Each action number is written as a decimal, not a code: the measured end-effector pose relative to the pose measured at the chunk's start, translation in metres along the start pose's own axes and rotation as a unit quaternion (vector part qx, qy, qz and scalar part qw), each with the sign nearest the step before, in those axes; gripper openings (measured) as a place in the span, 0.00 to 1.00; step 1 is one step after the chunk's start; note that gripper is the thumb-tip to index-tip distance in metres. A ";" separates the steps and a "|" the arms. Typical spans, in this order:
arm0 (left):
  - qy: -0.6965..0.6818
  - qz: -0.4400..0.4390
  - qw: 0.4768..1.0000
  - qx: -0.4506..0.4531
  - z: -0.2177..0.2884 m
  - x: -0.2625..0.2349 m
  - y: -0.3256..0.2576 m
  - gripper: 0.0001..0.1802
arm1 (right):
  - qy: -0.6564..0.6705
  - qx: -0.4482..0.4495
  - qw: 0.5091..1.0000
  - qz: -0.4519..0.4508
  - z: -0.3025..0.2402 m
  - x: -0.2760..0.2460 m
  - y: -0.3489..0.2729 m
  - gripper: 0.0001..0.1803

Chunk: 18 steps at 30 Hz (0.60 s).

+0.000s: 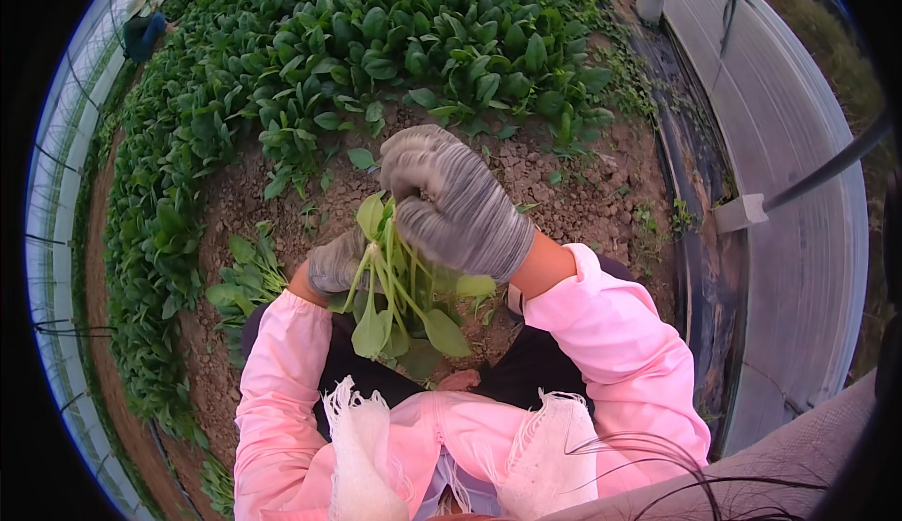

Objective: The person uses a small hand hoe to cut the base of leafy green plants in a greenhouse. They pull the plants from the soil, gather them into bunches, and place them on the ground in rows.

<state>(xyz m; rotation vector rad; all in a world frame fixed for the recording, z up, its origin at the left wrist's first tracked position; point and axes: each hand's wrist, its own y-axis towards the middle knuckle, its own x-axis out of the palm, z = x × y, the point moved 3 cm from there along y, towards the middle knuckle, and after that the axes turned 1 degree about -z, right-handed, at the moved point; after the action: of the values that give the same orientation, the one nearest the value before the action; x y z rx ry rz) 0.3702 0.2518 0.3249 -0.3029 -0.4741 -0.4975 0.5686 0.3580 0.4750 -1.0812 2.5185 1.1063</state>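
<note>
In the head view, the leafy bunch (399,300) is the landmark, held in front of the person's lap, its long axis running from the pale stem ends down to leaves hanging toward the body. The gloved left hand (338,263) is nearer, against its left side and apparently clamped on the stems, though its fingertips are hidden. The gloved right hand (460,203) sits just above and right, fingers curled together; whether they pinch a stem, I cannot tell. From those fingers, the bunch lies below and slightly left. Loose greens (246,277) lie left of it; the growing bed (376,51) lies beyond.
</note>
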 end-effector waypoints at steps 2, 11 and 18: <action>-0.027 0.002 0.999 0.016 0.005 0.007 0.008 0.35 | 0.245 0.134 0.959 0.055 0.005 -0.003 -0.003 0.06; -0.126 0.035 0.991 0.039 0.018 0.019 0.018 0.42 | 0.351 0.187 0.899 0.183 -0.001 -0.007 0.002 0.07; -0.149 -0.082 0.985 0.035 0.001 0.033 0.032 0.45 | 0.360 0.115 0.870 0.316 0.001 -0.033 0.006 0.09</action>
<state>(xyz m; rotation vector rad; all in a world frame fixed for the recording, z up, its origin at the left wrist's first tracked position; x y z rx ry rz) 0.4123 0.2662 0.3375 -0.2720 -0.8104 -0.5981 0.5879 0.3794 0.4911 -0.6772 3.6588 0.4919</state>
